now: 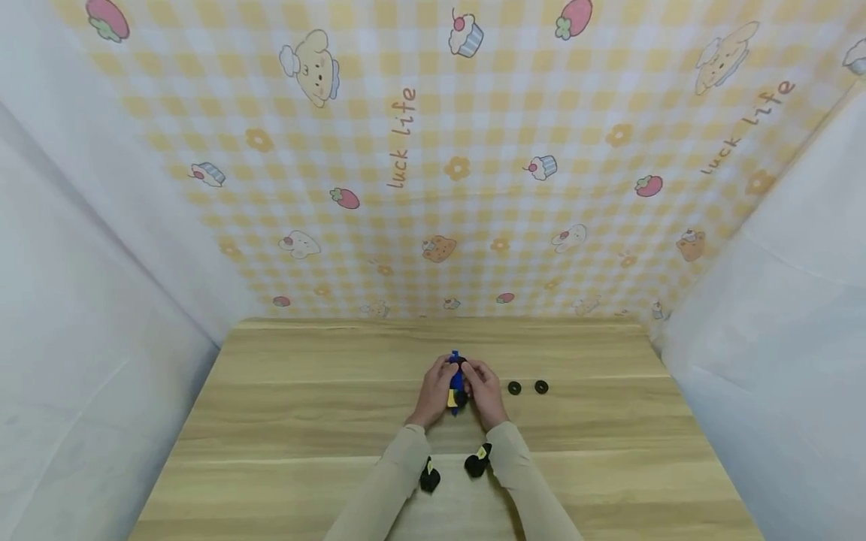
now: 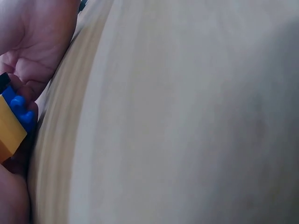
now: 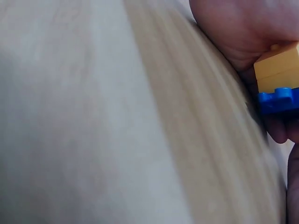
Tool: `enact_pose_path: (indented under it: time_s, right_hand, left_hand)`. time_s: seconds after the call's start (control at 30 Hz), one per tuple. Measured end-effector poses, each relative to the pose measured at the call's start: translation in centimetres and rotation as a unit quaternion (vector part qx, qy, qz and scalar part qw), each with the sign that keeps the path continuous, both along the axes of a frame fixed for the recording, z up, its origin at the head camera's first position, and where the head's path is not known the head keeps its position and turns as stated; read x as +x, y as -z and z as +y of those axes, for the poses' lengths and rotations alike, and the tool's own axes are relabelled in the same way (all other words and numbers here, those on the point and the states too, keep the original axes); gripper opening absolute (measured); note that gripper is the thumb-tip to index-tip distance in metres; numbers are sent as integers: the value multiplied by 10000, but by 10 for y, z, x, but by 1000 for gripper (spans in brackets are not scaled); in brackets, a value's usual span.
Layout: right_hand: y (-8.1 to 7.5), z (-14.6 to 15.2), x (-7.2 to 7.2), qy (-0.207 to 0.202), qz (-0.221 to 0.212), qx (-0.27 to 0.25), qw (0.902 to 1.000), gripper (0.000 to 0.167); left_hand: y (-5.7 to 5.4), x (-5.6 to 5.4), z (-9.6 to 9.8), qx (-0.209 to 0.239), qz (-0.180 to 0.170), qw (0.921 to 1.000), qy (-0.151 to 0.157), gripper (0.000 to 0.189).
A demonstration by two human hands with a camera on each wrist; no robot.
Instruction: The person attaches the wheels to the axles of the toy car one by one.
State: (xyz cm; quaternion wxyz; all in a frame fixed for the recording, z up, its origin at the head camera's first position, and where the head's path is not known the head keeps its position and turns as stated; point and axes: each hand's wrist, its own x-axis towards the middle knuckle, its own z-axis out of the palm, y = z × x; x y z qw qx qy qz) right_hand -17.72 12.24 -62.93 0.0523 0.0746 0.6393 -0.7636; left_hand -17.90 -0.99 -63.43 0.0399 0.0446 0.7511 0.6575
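A toy vehicle of building blocks [image 1: 457,381], with a long blue base, a yellow block [image 1: 452,398] and black wheels, is held between both hands near the middle of the table. My left hand [image 1: 434,389] grips its left side, thumb on top. From the right, my right hand [image 1: 485,388] holds it, the thumb by a black wheel [image 1: 461,361] toward the far end. Up close, the right wrist view shows the yellow block [image 3: 279,70] stacked on the blue base [image 3: 279,102]. Most fingertips are hidden under the toy.
Two black wheel rings [image 1: 528,388] lie on the wooden table [image 1: 304,421], right of my right hand. A checked yellow cloth [image 1: 433,210] hangs behind the table, with white sheets [image 1: 81,315] at both sides. Black wrist cameras [image 1: 477,463] sit at my cuffs.
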Motion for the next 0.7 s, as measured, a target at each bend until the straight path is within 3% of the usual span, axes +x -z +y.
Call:
enact_pose_path:
  time_s: [0.1,0.17,0.3,0.37,0.57,0.7]
  right_hand:
    - [1,-1,1,-20,103,-159,9998,27]
    - [1,-1,3,-109,172,-240,9995,27]
    - [2,1,7,-600,230,-188,9978,33]
    - [0,1,9,-856,197,57,9961,37]
    - [-24,-3,19,-1473,305,853,9849,33]
    - [-40,-5,23,-1631,316,1244,9782,32]
  left_hand:
    - [-2,-3,-5,190,-233,9995,-26,42]
    - [-3,-4,-8,695,-559,9959,-139,41]
    - [-5,-3,-13,1861,-971,9745,-789,42]
    - [-6,-2,-14,2233,-1079,9640,-962,43]
    - [-6,-2,-11,1745,-1003,9700,-1364,45]
    - [-4,-4,-10,1505,-1014,9721,-1486,50]
